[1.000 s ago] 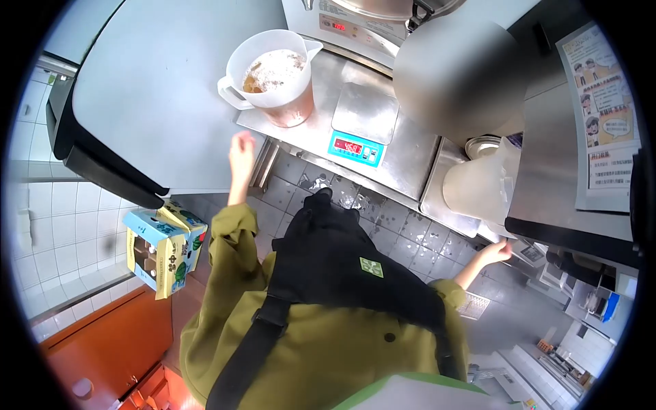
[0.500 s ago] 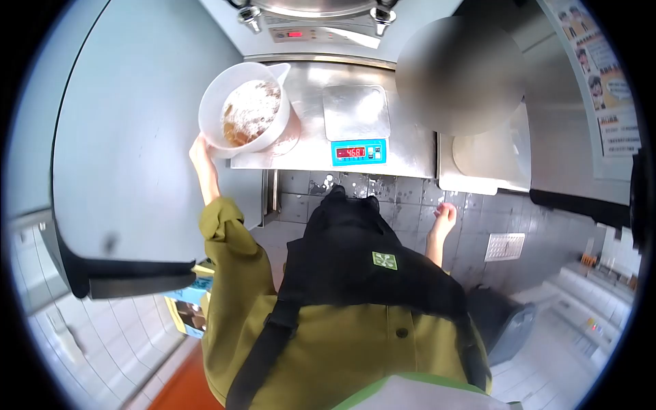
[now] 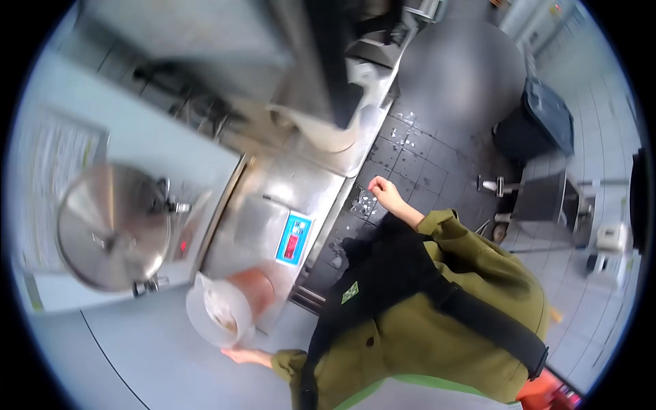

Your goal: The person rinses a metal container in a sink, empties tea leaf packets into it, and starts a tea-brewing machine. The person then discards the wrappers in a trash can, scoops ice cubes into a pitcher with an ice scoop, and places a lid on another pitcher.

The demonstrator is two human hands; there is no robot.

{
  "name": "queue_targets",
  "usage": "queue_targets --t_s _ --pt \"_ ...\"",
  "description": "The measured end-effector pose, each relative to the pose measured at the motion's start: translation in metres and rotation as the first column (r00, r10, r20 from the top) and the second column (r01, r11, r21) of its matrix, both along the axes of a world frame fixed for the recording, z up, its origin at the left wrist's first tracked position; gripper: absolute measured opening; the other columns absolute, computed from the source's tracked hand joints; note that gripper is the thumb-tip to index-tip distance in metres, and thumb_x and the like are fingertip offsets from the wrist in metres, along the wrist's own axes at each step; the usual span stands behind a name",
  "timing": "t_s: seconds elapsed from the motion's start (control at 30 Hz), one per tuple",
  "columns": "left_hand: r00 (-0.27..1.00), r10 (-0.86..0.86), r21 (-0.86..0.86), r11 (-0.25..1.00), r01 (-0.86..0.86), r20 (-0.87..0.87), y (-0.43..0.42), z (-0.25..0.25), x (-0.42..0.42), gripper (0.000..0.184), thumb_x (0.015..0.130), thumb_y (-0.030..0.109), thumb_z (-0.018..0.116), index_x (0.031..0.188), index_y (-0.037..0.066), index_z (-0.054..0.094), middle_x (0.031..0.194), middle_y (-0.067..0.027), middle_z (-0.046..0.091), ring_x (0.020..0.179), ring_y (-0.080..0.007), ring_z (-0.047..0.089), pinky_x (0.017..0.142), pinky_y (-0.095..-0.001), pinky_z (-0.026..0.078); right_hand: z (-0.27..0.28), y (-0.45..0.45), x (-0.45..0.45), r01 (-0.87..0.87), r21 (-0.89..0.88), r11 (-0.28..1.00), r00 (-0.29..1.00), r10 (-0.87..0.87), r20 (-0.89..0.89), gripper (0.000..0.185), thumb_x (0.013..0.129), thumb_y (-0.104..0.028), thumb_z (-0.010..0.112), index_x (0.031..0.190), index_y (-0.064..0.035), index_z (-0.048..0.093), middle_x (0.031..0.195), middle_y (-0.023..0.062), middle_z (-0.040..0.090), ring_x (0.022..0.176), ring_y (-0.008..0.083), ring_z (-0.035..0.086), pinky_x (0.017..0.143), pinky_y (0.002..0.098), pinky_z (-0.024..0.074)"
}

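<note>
A translucent plastic pitcher (image 3: 209,309) stands at the near left end of the steel counter, with reddish-brown liquid and pale foam or ice inside. My left hand (image 3: 247,356) is closed at its handle side; the fingers are partly hidden behind the pitcher. Beside the pitcher lies a digital scale with a bare steel plate (image 3: 261,224) and a blue display panel (image 3: 294,238) lit in red. My right hand (image 3: 391,195) hangs over the floor beyond the counter edge, fingers loosely bent, with nothing visible in it.
A steel drum-shaped vessel with taps (image 3: 113,225) is at the left. A white container (image 3: 331,133) sits farther along the counter (image 3: 290,174). On the wet tiled floor (image 3: 437,160) are a dark bin (image 3: 540,123) and a steel cart (image 3: 547,205). A dark blurred object overhangs the counter.
My view has swung round to the right, so the counter now runs diagonally and the bin and cart show. My left hand stays at the pitcher; my right hand remains off the counter.
</note>
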State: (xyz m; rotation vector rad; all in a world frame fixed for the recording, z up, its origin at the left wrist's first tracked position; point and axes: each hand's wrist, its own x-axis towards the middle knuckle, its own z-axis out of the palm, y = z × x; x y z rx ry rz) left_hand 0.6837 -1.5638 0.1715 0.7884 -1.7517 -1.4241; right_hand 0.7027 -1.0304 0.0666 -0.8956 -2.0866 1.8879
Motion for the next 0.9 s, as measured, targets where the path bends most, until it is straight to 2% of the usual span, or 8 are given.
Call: queue_targets --t_s 0.1,0.17,0.3,0.4,0.53,0.67,0.83,0.9 --pt "0.944 0.324 -0.293 0.91 -0.292 0.065 -0.01 -0.016 -0.001 0.043 0.088 0.034 0.048 0.09 -0.008 0.058 0.094 -0.0206 0.057 0.079 -0.021 0.05 0.071 -0.036 0.041 0.006 0.042 0.02 0.078 0.033 0.996 0.997 -0.078 0.003 0.008 0.078 -0.002 0.045 0.08 -0.0042 0.053 0.066 -0.0021 0.047 0.061 0.0061 0.041 0.054 0.0212 0.0348" --pt "0.903 0.405 -0.362 0.871 -0.333 0.145 -0.012 -0.037 0.01 0.041 0.087 0.033 0.048 0.088 -0.007 0.058 0.091 -0.0194 0.057 0.077 -0.0204 0.05 0.068 -0.0352 0.041 -0.003 0.081 0.042 0.165 -0.029 0.986 0.985 -0.167 -0.046 0.008 0.078 -0.003 0.045 0.08 -0.0042 0.053 0.066 -0.0021 0.047 0.061 0.006 0.042 0.054 0.0213 0.0356" --pt "0.832 0.143 -0.219 0.975 -0.027 0.537 0.045 -0.094 0.026 0.037 0.085 0.031 0.049 0.084 -0.006 0.058 0.085 -0.017 0.056 0.072 -0.0193 0.05 0.064 -0.0337 0.04 -0.035 0.179 0.103 0.354 0.019 0.935 0.929 -0.35 -0.123 0.009 0.08 -0.003 0.044 0.08 -0.0041 0.053 0.067 -0.0019 0.048 0.062 0.0065 0.044 0.056 0.0213 0.0375" --pt "0.554 -0.228 0.043 0.944 0.327 0.801 0.141 -0.151 0.021 0.035 0.084 0.029 0.049 0.081 -0.005 0.058 0.081 -0.0153 0.056 0.069 -0.0184 0.05 0.06 -0.0326 0.04 -0.056 0.264 0.16 0.517 -0.068 0.854 0.854 -0.519 -0.036 0.01 0.078 -0.009 0.047 0.082 -0.0045 0.056 0.069 0.0038 0.053 0.061 0.0105 0.048 0.058 0.0256 0.041" --pt "-0.036 -0.615 0.468 0.559 0.685 0.788 0.32 -0.218 0.017 0.031 0.082 0.027 0.05 0.077 -0.003 0.057 0.076 -0.0129 0.055 0.064 -0.0173 0.051 0.056 -0.0311 0.039 -0.051 0.356 0.213 0.617 -0.057 0.785 0.787 -0.614 0.053 0.01 0.08 -0.003 0.043 0.08 -0.0052 0.053 0.068 -0.002 0.049 0.063 0.0068 0.046 0.056 0.0211 0.0382" --pt "-0.375 -0.632 0.626 0.232 0.744 0.679 0.501 -0.255 0.007 0.028 0.08 0.025 0.05 0.073 -0.002 0.057 0.07 -0.0106 0.055 0.06 -0.0162 0.051 0.051 -0.0296 0.039 -0.046 0.439 0.211 0.619 -0.206 0.758 0.774 -0.633 -0.003 0.012 0.081 -0.003 0.042 0.079 -0.0064 0.053 0.069 -0.0027 0.049 0.062 0.0055 0.046 0.053 0.0194 0.0371" --pt "-0.431 -0.65 0.669 0.164 0.725 0.626 0.679 -0.303 -0.037 0.025 0.078 0.022 0.051 0.068 0.0 0.056 0.063 -0.0076 0.054 0.054 -0.0147 0.051 0.045 -0.0277 0.038 -0.071 0.571 0.164 0.509 -0.176 0.843 0.811 -0.538 -0.23 0.01 0.086 -0.01 0.046 0.079 -0.0061 0.052 0.068 -0.0014 0.049 0.058 0.0063 0.045 0.052 0.0207 0.038" --pt "-0.371 -0.686 0.668 0.225 0.71 0.626 0.748 -0.332 -0.065 0.024 0.077 0.021 0.051 0.066 0.001 0.056 0.06 -0.0064 0.054 0.052 -0.0142 0.051 0.043 -0.0269 0.037 -0.077 0.638 0.155 0.475 -0.225 0.851 0.845 -0.512 -0.153 0.01 0.087 -0.013 0.048 0.081 -0.0061 0.052 0.068 -0.0009 0.05 0.058 0.0065 0.046 0.052 0.0209 0.0385"
